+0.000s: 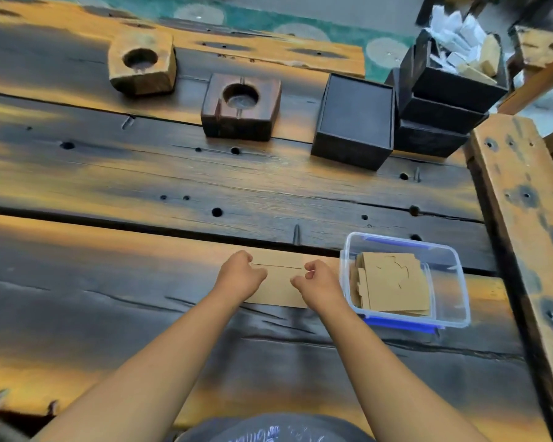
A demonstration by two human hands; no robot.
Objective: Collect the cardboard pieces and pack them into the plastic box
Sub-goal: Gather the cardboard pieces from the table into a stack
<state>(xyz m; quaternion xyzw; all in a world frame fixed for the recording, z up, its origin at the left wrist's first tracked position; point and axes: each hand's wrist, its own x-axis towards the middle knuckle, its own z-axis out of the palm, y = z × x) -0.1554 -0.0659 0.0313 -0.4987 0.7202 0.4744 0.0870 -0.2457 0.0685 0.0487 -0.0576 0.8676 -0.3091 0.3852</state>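
Hands curled on flat cardboard piece (278, 283), left hand (238, 275), right hand (318, 282), grip unclear, plastic box (454, 282) beside, holding cardboard pieces (393, 287)

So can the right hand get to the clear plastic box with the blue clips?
Probably yes. The right hand rests on the flat brown cardboard piece just beside the open clear plastic box, with nothing between them.

Cardboard sheet (278, 283) left of plastic box (454, 282); pcs (393, 282) inside.

Far beyond the hands sit two wooden blocks with round hollows — pale block (142, 63), dark block (241, 106) — with black boxes (355, 121) further right.
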